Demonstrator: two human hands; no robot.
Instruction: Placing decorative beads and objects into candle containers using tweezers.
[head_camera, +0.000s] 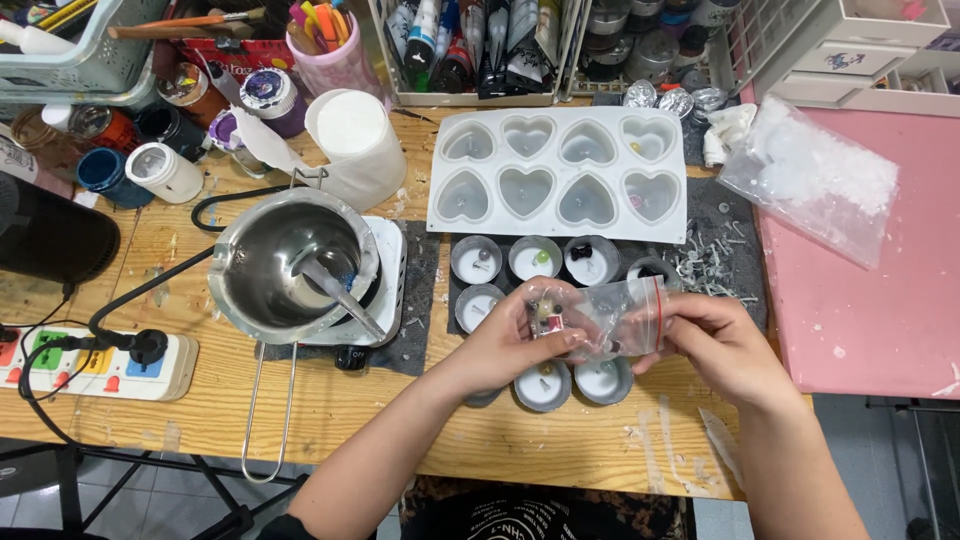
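my left hand (510, 335) and my right hand (715, 340) both grip a small clear plastic zip bag with a red seal strip (610, 318), holding it just above the wooden surface (330, 400). the left fingers close around the bag's bottom end, where a few tiny trinkets sit inside; the right fingers pinch the end with the red strip. under and around the bag lie small round metal cups filled with white wax (545, 385), two showing just below my hands and a row of them just beyond, some with little decorations in them.

to the left, a steel melting pot with a long wire handle (285, 265) rests on a small white hot plate (390, 270), a metal spoon (340, 290) leaning inside it. further left lies a white power strip with coloured switches (100, 365).

beyond the cups sits a translucent white silicone mould with eight heart-shaped cavities (560, 175). right of it, a clear bag of white flakes (810, 175) lies on a pink mat (870, 310). at the far edge stand paint jars (270, 100) and a basket of tubes (470, 50).
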